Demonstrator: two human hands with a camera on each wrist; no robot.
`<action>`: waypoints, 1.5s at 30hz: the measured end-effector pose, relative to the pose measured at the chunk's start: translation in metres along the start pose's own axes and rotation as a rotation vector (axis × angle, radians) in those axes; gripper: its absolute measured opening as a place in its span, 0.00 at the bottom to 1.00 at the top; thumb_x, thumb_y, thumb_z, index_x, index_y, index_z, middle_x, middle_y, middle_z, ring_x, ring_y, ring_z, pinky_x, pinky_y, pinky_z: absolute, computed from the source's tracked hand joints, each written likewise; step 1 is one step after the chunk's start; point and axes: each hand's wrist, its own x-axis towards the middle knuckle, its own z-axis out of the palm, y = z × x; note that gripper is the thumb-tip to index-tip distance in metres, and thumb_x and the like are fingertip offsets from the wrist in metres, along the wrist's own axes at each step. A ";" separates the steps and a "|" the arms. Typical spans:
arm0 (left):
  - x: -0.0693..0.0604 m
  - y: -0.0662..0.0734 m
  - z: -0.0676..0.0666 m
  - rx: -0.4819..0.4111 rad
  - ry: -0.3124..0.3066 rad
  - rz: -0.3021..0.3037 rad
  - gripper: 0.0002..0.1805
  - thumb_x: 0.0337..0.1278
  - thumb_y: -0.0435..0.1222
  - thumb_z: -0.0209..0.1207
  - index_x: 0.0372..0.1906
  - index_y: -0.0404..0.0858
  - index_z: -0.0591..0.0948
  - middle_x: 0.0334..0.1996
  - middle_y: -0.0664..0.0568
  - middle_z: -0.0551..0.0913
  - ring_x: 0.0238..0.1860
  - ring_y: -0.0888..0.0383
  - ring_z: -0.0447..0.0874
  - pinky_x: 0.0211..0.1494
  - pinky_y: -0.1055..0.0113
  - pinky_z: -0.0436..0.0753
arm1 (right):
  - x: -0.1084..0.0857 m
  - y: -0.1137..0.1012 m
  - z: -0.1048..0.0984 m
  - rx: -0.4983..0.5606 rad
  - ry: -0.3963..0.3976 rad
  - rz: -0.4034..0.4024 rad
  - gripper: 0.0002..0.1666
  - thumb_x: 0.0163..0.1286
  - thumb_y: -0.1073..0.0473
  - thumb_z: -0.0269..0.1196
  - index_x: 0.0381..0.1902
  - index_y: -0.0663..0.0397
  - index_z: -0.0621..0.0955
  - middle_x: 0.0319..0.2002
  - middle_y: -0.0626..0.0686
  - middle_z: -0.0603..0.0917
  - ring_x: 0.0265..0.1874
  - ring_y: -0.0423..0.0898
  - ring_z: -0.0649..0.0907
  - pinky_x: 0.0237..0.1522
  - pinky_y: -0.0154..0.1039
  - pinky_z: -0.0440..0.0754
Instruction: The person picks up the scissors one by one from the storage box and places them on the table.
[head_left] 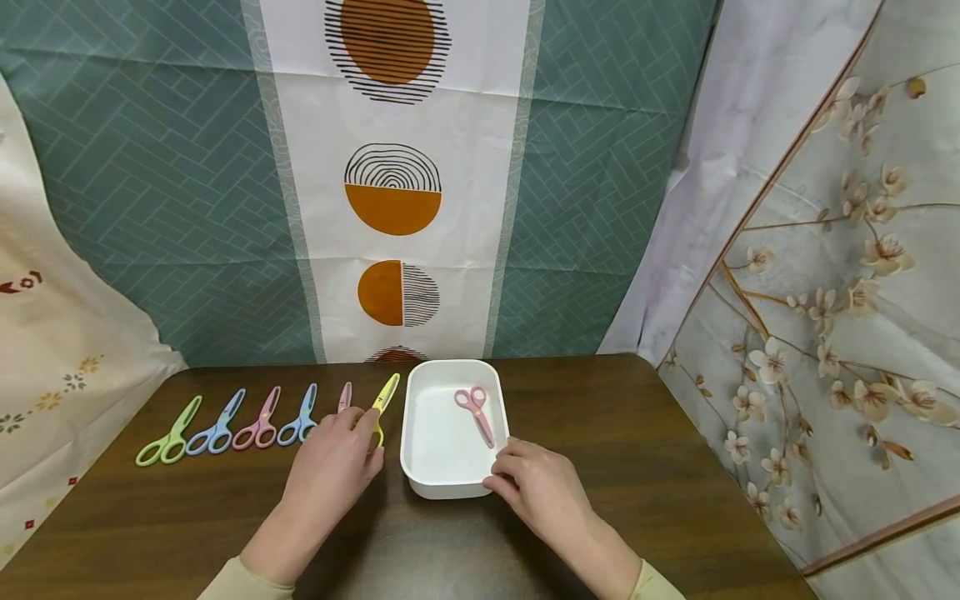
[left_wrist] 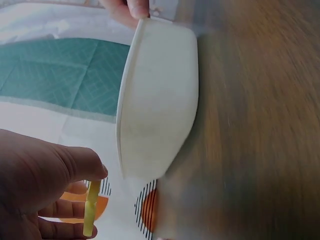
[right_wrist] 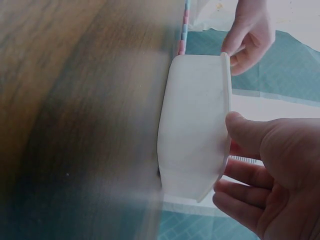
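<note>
In the head view my left hand (head_left: 333,462) pinches yellow scissors (head_left: 387,392) left of a white tray (head_left: 448,490). The left wrist view shows the yellow scissors (left_wrist: 90,210) between thumb and fingers, raised off the table. My right hand (head_left: 542,485) grips the tray's right rim near its front corner; in the right wrist view the thumb lies against the outer wall and the fingers go over the rim. Pink scissors (head_left: 477,414) lie inside the tray, handles toward the back. Another pink pair (head_left: 345,394) is partly hidden behind my left hand.
To the left, a row of scissors lies with blades toward the back: green (head_left: 187,414), blue (head_left: 230,410), pink (head_left: 269,406) and blue (head_left: 308,402). The brown wooden table (head_left: 615,433) ends at a patterned curtain (head_left: 585,208). Floral cloths hang at both sides.
</note>
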 end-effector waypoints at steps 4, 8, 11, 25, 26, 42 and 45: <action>-0.008 -0.008 -0.003 0.020 -0.017 -0.013 0.29 0.43 0.33 0.84 0.52 0.29 0.87 0.42 0.37 0.87 0.34 0.38 0.86 0.37 0.44 0.85 | 0.000 0.000 0.000 -0.004 0.001 -0.007 0.14 0.61 0.54 0.85 0.28 0.41 0.86 0.32 0.39 0.82 0.29 0.36 0.77 0.29 0.35 0.78; -0.017 -0.016 -0.005 0.044 -0.022 -0.006 0.29 0.43 0.34 0.84 0.52 0.28 0.86 0.43 0.35 0.88 0.35 0.37 0.86 0.39 0.43 0.86 | 0.000 0.000 0.000 -0.001 -0.005 -0.003 0.14 0.61 0.54 0.85 0.28 0.41 0.86 0.32 0.39 0.81 0.28 0.36 0.77 0.28 0.35 0.77; -0.024 -0.021 -0.008 0.056 -0.029 -0.004 0.28 0.44 0.34 0.83 0.51 0.29 0.86 0.44 0.35 0.88 0.35 0.36 0.86 0.39 0.43 0.86 | 0.000 0.000 0.000 -0.002 -0.012 0.002 0.14 0.61 0.53 0.84 0.28 0.41 0.87 0.32 0.38 0.81 0.28 0.36 0.77 0.29 0.35 0.78; -0.055 -0.043 -0.016 0.070 -0.097 -0.066 0.28 0.43 0.34 0.83 0.51 0.29 0.86 0.39 0.38 0.86 0.35 0.36 0.85 0.39 0.40 0.84 | 0.000 0.000 0.000 0.007 0.003 0.001 0.14 0.60 0.54 0.85 0.28 0.42 0.87 0.32 0.39 0.82 0.29 0.36 0.78 0.29 0.36 0.79; -0.058 -0.045 -0.017 0.068 -0.094 -0.066 0.28 0.42 0.33 0.83 0.50 0.28 0.86 0.39 0.38 0.86 0.35 0.36 0.85 0.38 0.40 0.84 | 0.000 0.000 0.000 0.008 0.003 0.000 0.14 0.60 0.54 0.85 0.28 0.42 0.87 0.32 0.39 0.82 0.29 0.36 0.78 0.29 0.36 0.79; -0.086 -0.059 -0.031 0.061 -0.239 -0.180 0.30 0.46 0.35 0.83 0.54 0.26 0.86 0.43 0.37 0.87 0.38 0.36 0.85 0.43 0.37 0.85 | 0.000 -0.001 0.000 0.005 -0.004 0.005 0.15 0.59 0.54 0.85 0.27 0.41 0.86 0.32 0.37 0.81 0.29 0.36 0.78 0.29 0.35 0.79; -0.090 -0.062 -0.032 0.063 -0.230 -0.178 0.29 0.46 0.35 0.82 0.53 0.25 0.86 0.43 0.36 0.87 0.38 0.35 0.85 0.42 0.37 0.85 | 0.000 -0.001 -0.001 0.004 -0.006 0.006 0.15 0.60 0.53 0.85 0.27 0.41 0.86 0.33 0.38 0.82 0.30 0.36 0.78 0.29 0.36 0.79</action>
